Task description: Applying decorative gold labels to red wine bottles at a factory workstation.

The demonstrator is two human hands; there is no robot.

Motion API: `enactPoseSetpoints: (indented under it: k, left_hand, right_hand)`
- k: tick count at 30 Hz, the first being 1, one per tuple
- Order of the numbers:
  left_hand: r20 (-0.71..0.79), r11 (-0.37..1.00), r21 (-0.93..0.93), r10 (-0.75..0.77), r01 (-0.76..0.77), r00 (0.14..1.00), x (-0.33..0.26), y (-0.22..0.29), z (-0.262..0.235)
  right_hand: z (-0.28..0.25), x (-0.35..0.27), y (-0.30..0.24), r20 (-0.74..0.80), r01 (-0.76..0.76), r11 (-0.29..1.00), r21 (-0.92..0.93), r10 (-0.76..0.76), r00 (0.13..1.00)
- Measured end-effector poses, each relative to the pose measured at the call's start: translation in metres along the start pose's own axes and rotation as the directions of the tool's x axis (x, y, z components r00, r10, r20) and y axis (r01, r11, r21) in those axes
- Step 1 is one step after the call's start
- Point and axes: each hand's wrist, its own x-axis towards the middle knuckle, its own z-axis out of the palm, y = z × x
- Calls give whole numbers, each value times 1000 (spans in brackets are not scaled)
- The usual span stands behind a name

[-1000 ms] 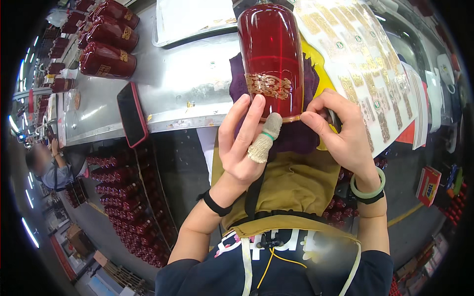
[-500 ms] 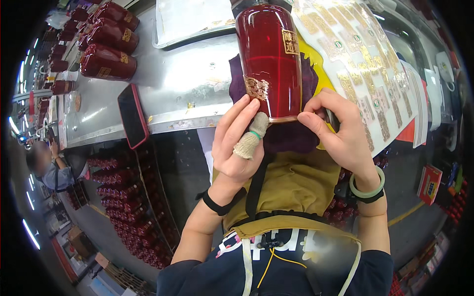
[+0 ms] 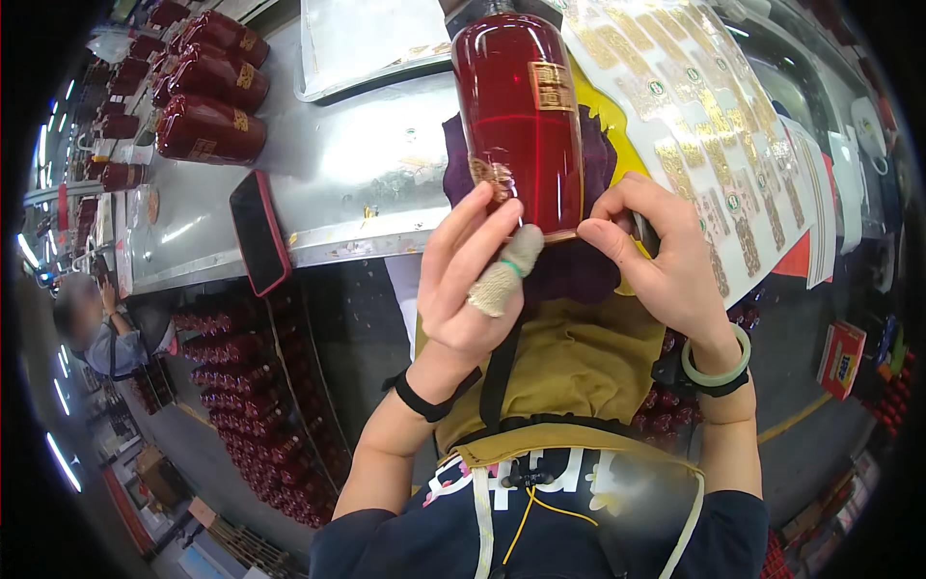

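- A red bottle point(image 3: 521, 121) lies on the counter point(image 3: 367, 183), its base toward the person, resting on a purple cloth point(image 3: 579, 261) at the counter's near edge.
- The left hand point(image 3: 468, 280) touches the bottle's base with open fingers; its thumb wears a knitted cot point(image 3: 502, 280).
- The right hand point(image 3: 656, 256) pinches at the base rim, thumb and forefinger closed on it.
- Right of the bottle, sheets of gold labels point(image 3: 704, 116) spread across the counter.
- Left of the bottle, a dark phone point(image 3: 258, 232) with a red edge lies at the counter's edge.
- Farther left, more red bottles point(image 3: 207, 87) lie in a group.
- Behind the bottle sits a pale tray point(image 3: 371, 43); what it holds cannot be told.
- Below the counter, crates point(image 3: 260, 425) hold many red bottles.
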Motion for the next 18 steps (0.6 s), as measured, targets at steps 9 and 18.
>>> enactPoseSetpoints:
  k: [9, 18]
  left_hand:
    - [24, 996, 36, 77, -78, 997, -3, -3, -5]
    - [94, 997, 42, 56, -60, 994, 9, 8, -6]
  right_hand:
    - [0, 0, 1, -10, 31, 999, -8, -31, 999]
    - [1, 0, 2, -3, 19, 1000, -15, -20, 1000]
